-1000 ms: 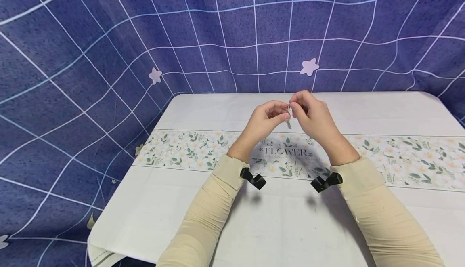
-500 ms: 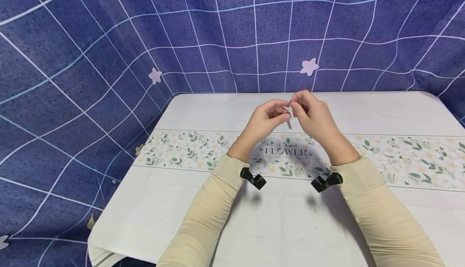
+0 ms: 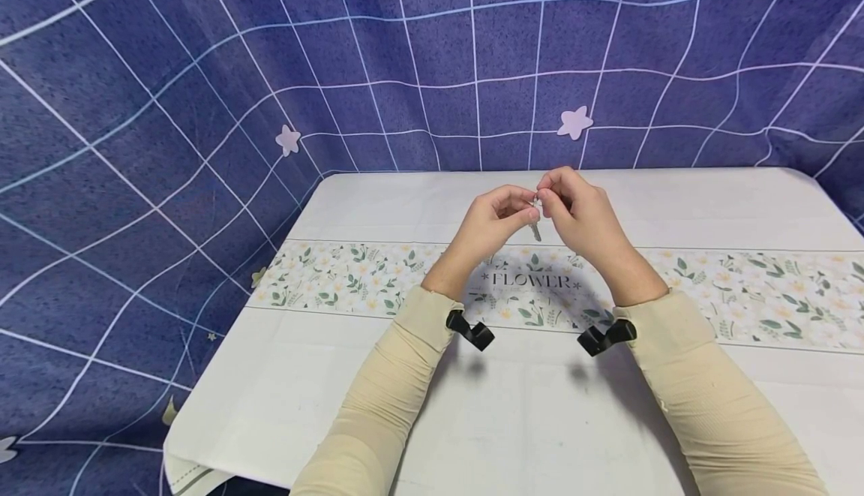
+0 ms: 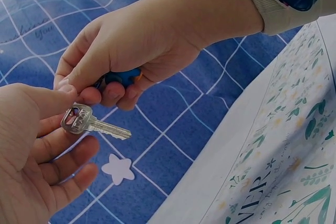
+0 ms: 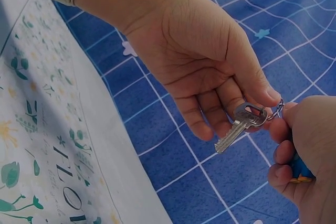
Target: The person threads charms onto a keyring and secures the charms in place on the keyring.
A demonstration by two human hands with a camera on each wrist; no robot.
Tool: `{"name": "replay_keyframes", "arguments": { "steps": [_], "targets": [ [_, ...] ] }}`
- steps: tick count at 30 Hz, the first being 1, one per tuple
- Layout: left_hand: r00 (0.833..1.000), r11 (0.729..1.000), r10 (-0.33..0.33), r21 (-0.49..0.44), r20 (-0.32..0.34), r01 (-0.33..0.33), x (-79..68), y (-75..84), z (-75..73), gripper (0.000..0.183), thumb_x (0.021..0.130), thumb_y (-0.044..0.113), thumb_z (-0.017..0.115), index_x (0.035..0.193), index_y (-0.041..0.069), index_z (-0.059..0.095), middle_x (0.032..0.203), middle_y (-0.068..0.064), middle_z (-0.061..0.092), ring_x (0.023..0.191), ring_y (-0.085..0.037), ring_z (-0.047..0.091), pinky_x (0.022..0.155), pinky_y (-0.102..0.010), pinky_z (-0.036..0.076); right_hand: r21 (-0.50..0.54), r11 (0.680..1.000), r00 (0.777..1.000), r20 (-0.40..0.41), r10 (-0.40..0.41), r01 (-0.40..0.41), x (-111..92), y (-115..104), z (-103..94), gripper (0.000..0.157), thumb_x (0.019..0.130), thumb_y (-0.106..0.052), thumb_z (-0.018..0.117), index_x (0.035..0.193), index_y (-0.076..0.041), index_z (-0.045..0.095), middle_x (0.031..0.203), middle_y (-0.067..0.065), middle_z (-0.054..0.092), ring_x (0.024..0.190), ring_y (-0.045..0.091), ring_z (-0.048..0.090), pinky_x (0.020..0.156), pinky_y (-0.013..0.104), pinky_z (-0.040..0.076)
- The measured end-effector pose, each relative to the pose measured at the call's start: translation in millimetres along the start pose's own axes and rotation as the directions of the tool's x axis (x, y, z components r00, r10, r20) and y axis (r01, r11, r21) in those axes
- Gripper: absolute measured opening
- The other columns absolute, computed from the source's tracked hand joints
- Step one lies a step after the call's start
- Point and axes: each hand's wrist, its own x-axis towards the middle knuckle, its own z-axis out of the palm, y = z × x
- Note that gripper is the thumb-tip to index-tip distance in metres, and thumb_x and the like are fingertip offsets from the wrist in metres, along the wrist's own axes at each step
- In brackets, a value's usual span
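A silver key (image 4: pixel 107 127) hangs from a metal ring (image 5: pixel 274 113) with a short chain. My left hand (image 3: pixel 498 214) pinches the ring between thumb and forefinger, beside the key's head; the other fingers are loosely bent. My right hand (image 3: pixel 579 209) pinches the chain end by the ring. Its curled fingers hold a small blue and orange piece (image 4: pixel 124 77), mostly hidden in the palm. Both hands meet fingertip to fingertip above the table's far part. In the head view the key blade (image 3: pixel 535 232) points down below the fingers.
A white table cover (image 3: pixel 378 211) with a floral band (image 3: pixel 364 278) lettered FLOWER lies below the hands. A blue gridded curtain (image 3: pixel 432 53) with star shapes hangs behind and at the left. Black camera mounts (image 3: pixel 472 331) sit on both wrists.
Both hands stay nearly in place. The key between them shifts and turns slightly, its blade showing narrower half a second ago and broader now.
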Motion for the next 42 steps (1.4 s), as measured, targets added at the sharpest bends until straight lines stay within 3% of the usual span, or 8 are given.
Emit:
{"name": "replay_keyframes", "arguments": {
  "steps": [11, 18, 32, 42],
  "targets": [
    [1.000, 0.999, -0.006, -0.047, 0.026, 0.007, 0.8, -1.6, 0.1, 0.034, 0.095, 0.007, 0.072, 0.128, 0.002, 0.064, 0.100, -0.015, 0.070, 0.089, -0.017, 0.068, 0.082, -0.025, 0.055, 0.010, 1.000, 1.000, 0.002, 0.019, -0.019, -0.4, 0.9, -0.5, 0.009, 0.104, -0.007, 0.054, 0.107, -0.002, 0.060, 0.076, 0.008, 0.061, 0.060, 0.017, 0.048, 0.053, 0.022, 0.035],
    [1.000, 1.000, 0.002, -0.025, 0.019, -0.001, -0.1, -0.7, -0.7, 0.029, 0.096, 0.009, 0.071, 0.124, 0.002, 0.066, 0.098, -0.014, 0.070, 0.086, -0.017, 0.066, 0.078, -0.024, 0.053, 0.002, 1.000, 1.000, 0.007, 0.022, -0.022, -0.4, 2.7, 0.9, 0.009, 0.105, -0.008, 0.053, 0.107, -0.002, 0.059, 0.076, 0.008, 0.061, 0.060, 0.018, 0.048, 0.053, 0.023, 0.035],
    [0.997, 0.998, -0.069, -0.010, 0.023, 0.069, 0.2, 0.9, -2.5, 0.027, 0.096, 0.016, 0.072, 0.119, 0.002, 0.068, 0.102, -0.012, 0.071, 0.093, -0.018, 0.068, 0.084, -0.025, 0.055, 0.004, 1.000, 1.000, 0.018, 0.016, -0.016, -0.2, 2.7, 1.2, 0.009, 0.104, -0.008, 0.053, 0.107, -0.002, 0.060, 0.076, 0.008, 0.061, 0.061, 0.018, 0.049, 0.053, 0.024, 0.036],
    [0.999, 0.999, -0.001, -0.037, 0.050, 0.003, 0.5, -1.8, -2.5, 0.035, 0.096, 0.007, 0.070, 0.130, 0.003, 0.063, 0.102, -0.015, 0.070, 0.090, -0.018, 0.068, 0.082, -0.025, 0.055, -0.010, 1.000, 0.999, 0.016, 0.030, -0.030, -0.8, 0.9, -0.5, 0.009, 0.105, -0.009, 0.054, 0.107, -0.002, 0.060, 0.076, 0.008, 0.060, 0.059, 0.019, 0.047, 0.053, 0.024, 0.035]
  ]
}}
